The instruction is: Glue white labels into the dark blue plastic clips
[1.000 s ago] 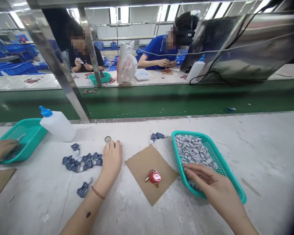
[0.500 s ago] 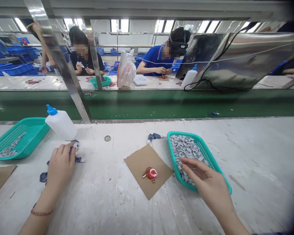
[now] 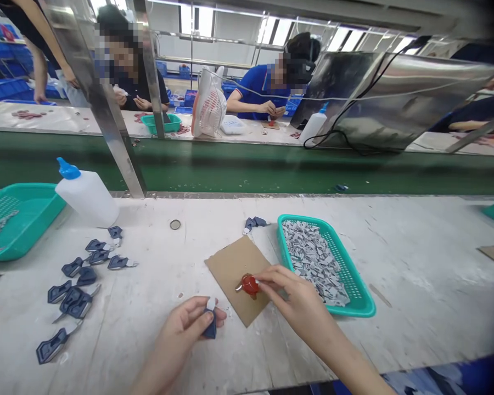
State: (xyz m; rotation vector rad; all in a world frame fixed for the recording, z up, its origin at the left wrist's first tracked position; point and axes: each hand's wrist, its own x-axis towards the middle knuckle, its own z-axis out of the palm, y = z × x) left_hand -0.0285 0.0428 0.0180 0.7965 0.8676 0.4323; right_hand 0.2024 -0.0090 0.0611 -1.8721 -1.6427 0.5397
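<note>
A: ok what's the left hand (image 3: 185, 325) got?
B: A dark blue piece (image 3: 209, 329), kinda chunky, matte-looking, pale end poking up. Thumb's pressing it into the fingers, just left of the cardboard's (image 3: 230, 264) near corner.
A: and the right hand (image 3: 298, 299)?
B: Thumb and fingertips pinched on a small pale bit (image 3: 256, 281), mostly hidden. It's right at that glossy red blob (image 3: 249, 285) on the cardboard, can't tell if they touch.
A: More blue ones around?
B: Yep, loose blue pieces (image 3: 76, 302) off to the left, angular outlines, some with skinny grey tabs. Green basket (image 3: 356, 274) on the right is loaded with little grey bits (image 3: 313, 258).
A: Further back?
B: White bottle (image 3: 90, 197) with a blue nozzle, then a green strip (image 3: 230, 176), then a co-worker in a blue shirt (image 3: 253, 82).
</note>
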